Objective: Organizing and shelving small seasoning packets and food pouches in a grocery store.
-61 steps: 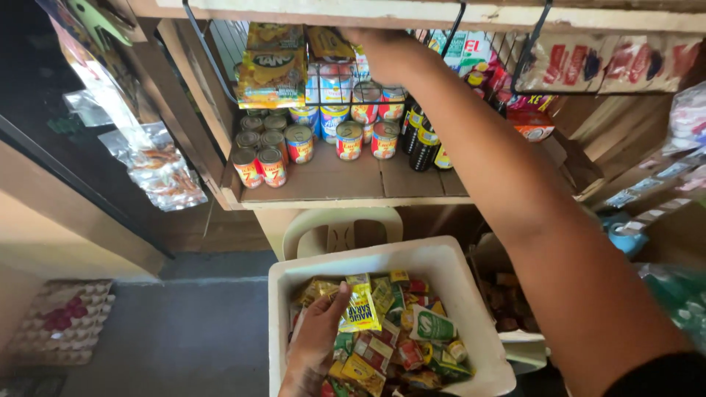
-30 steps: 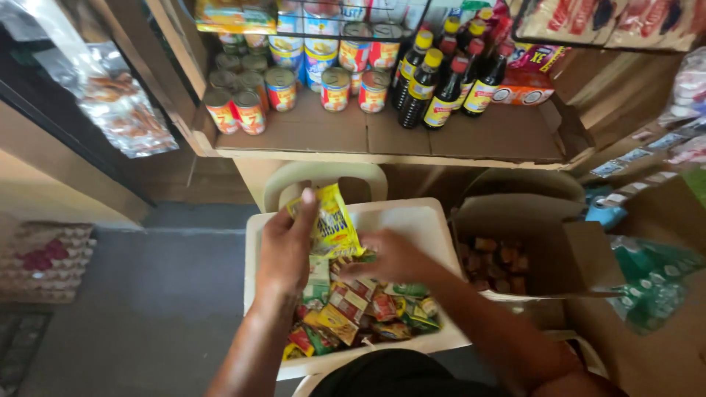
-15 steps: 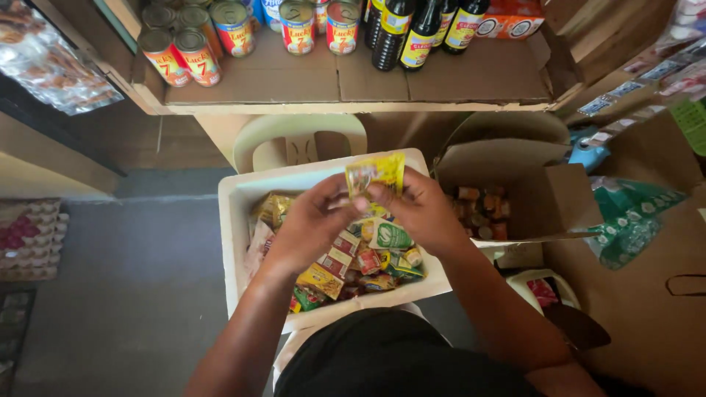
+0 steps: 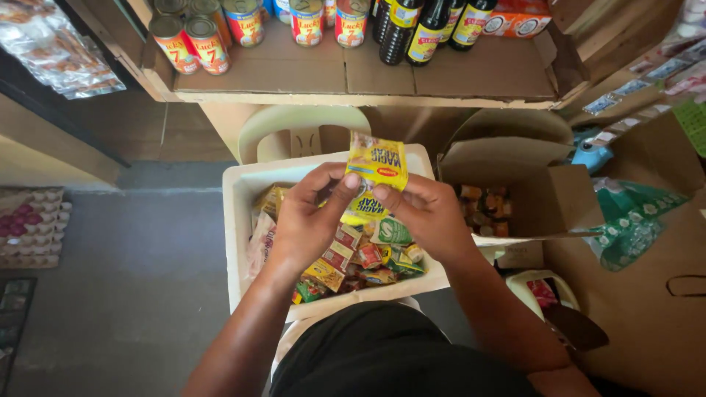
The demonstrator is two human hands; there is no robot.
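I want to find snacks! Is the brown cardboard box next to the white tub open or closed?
Open. The cardboard box has its flaps folded up and outward, and small colourful packets show inside it, right beside the white tub.

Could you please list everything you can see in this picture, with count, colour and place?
sachet strip: one, yellow, held up over the tub
tub: one, white, centre, full of mixed sachets
cans: several, red and yellow labels, shelf top left
bottles: at least three, dark, yellow labels, shelf top centre
cardboard box: one, brown, open, right of tub
chair: one, cream, behind tub
egg tray: one, left floor
left hand: pinches the strip's left side
right hand: pinches the strip's right side
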